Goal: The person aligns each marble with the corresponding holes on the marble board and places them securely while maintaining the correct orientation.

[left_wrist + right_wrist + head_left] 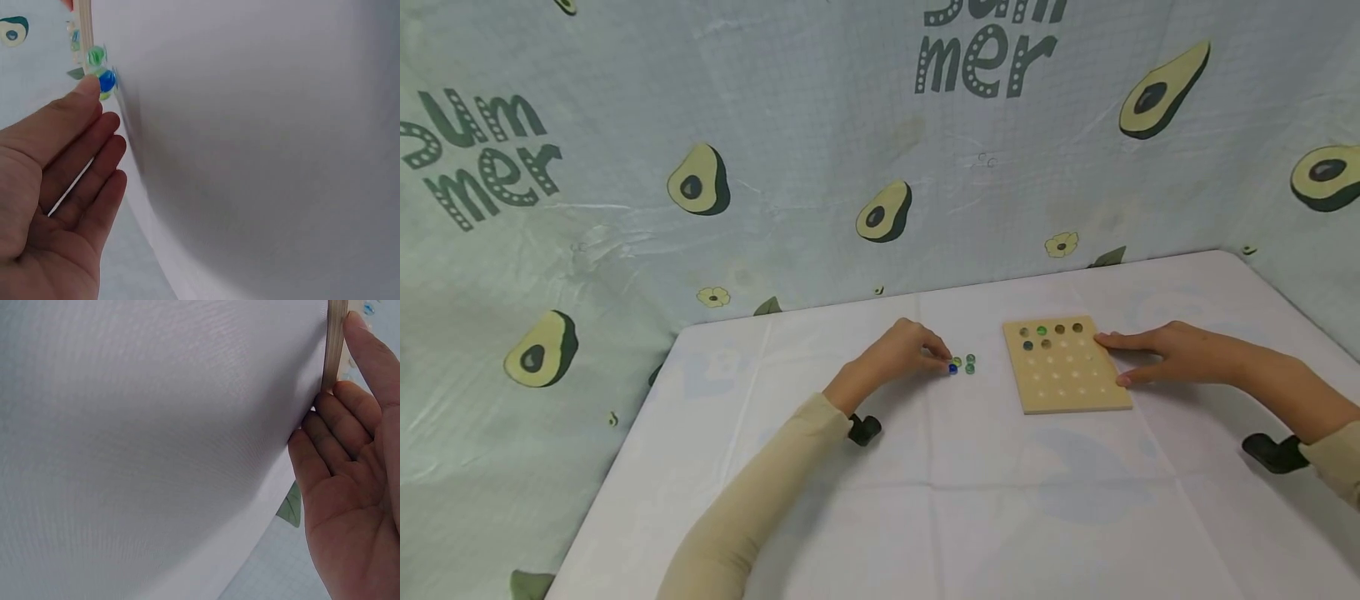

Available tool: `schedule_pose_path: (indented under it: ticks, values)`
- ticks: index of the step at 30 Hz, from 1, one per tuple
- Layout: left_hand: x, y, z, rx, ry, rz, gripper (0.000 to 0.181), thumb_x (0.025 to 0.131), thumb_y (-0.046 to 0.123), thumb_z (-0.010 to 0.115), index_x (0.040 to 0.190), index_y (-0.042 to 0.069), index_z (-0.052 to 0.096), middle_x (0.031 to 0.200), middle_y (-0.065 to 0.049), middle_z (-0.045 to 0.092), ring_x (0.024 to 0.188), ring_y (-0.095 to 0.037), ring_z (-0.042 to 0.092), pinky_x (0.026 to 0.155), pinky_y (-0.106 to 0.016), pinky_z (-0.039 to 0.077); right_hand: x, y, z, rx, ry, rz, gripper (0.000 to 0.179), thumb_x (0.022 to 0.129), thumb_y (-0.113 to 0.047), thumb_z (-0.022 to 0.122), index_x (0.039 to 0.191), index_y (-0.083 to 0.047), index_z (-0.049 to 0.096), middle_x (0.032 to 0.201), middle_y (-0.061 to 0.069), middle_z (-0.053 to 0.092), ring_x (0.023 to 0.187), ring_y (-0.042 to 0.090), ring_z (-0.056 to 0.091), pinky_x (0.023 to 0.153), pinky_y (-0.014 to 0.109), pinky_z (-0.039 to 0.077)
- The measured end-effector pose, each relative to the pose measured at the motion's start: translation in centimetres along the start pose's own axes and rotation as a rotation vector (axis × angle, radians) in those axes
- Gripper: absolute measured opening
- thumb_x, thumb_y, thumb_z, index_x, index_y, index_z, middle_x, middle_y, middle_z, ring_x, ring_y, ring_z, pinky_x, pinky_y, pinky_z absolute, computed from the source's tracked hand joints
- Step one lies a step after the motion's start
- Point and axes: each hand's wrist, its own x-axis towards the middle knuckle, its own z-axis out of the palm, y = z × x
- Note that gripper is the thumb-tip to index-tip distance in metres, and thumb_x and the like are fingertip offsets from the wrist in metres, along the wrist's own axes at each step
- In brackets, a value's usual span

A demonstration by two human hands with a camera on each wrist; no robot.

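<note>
Small glass marbles lie in a cluster on the table: a blue marble (952,368), a yellow-green marble (957,361) and two green marbles (971,368). My left hand (904,352) reaches them from the left. Its thumb tip is at the blue marble (107,80) in the left wrist view, fingers loosely bent; the index fingertip is hidden behind the thumb. A square wooden board (1067,379) with rows of round hollows lies right of the cluster. My right hand (1180,354) rests against the board's right edge, thumb and fingers spread along it.
Several marbles (1041,331) sit in the board's far two rows. A white cloth (1000,517) covers the table. Behind stands a pale curtain (805,167) printed with avocados. Black wrist devices (865,430) show under both sleeves.
</note>
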Motion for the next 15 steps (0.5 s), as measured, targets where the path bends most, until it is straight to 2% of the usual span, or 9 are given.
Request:
schedule_pose_path:
  ticks: [5,15]
  values:
    - [-0.4,0.6,0.6,-0.015,0.03,-0.023,0.02,0.089,0.018,0.081,0.106,0.008,0.081,0.103,-0.001,0.078,0.101,-0.015,0.07,0.09,-0.026,0.053,0.0,0.0,0.2,0.001,-0.006,0.015,0.086,0.084,-0.063,0.072,0.152,-0.015,0.048,0.149,0.028,0.046,0.129,0.055,0.048,0.095,0.066,0.047]
    - [-0.3,1.2,1.3,0.044,0.074,-0.02,0.019,0.089,0.017,0.08,0.105,0.007,0.081,0.104,-0.002,0.078,0.103,-0.016,0.071,0.089,-0.025,0.054,0.1,0.0,0.1,0.011,0.002,0.007,0.086,0.084,-0.063,0.072,0.152,-0.014,0.048,0.15,0.026,0.046,0.132,0.055,0.046,0.097,0.067,0.044]
